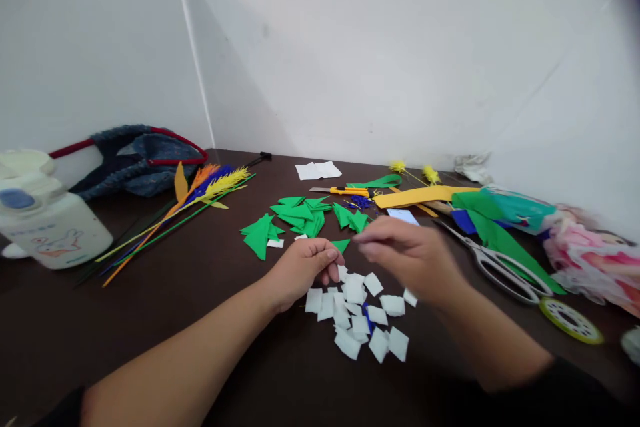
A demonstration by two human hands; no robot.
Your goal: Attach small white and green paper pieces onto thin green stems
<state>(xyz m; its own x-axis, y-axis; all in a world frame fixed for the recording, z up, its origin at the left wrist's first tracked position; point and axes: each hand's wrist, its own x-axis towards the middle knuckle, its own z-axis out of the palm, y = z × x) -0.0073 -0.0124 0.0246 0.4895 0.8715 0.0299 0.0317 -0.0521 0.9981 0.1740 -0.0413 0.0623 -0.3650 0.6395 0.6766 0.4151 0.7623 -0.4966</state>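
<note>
My left hand [305, 268] rests on the dark table [200, 320], fingers curled in a pinch over a small white paper square [343, 273] at the edge of a pile of white paper squares [363, 313]. My right hand [407, 253] hovers just to its right above the pile, blurred by motion, fingers drawn together toward the left hand; what it holds, if anything, does not show. Several folded green paper triangles [295, 217] lie just beyond both hands.
Scissors [500, 263] and a tape roll [570, 319] lie at the right, beside green and yellow paper strips [425, 196] and patterned cloth [590, 257]. A yellow utility knife [345, 191] lies behind. Coloured stems [185, 207], a white bottle [50, 220] and a blue bag [137, 157] are at the left.
</note>
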